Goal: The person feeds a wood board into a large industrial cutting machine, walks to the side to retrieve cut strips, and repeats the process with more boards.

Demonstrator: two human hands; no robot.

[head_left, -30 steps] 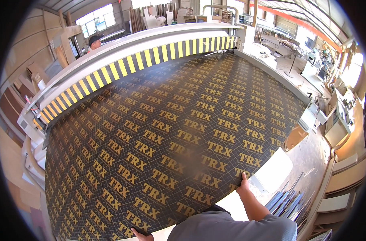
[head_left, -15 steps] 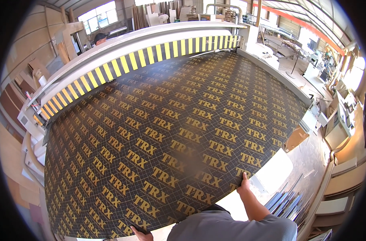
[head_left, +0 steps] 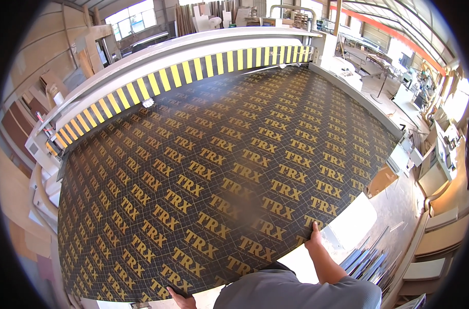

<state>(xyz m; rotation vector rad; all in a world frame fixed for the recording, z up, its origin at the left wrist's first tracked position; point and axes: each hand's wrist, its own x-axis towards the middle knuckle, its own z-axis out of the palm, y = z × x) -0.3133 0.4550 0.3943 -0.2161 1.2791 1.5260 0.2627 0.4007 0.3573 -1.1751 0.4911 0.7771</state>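
Note:
A very large black board point(head_left: 203, 170), printed with rows of gold lettering and fine grid lines, lies flat and spans most of the view. My left hand point(head_left: 182, 299) holds its near edge at the bottom, thumb on top and the other fingers hidden underneath. Further right, my right hand point(head_left: 314, 238) grips the near right edge the same way, its thumb on the printed face. The board's far edge reaches under a long machine beam point(head_left: 203, 68) with yellow and black stripes. Below that beam, a white glove-like shape point(head_left: 148, 103) rests at the board's far edge.
A raised rail point(head_left: 358, 98) borders the board's right side. Beside my right hand is a white surface point(head_left: 354, 219), with a bundle of metal strips point(head_left: 368, 262) beyond it. Stacked panels point(head_left: 435, 247) line the right; a pale hose point(head_left: 41, 198) runs along the left.
The person's head behind the beam has gone from sight, and the white glove-like shape has appeared under it. The view has shifted slightly; both my hands keep their hold on the board.

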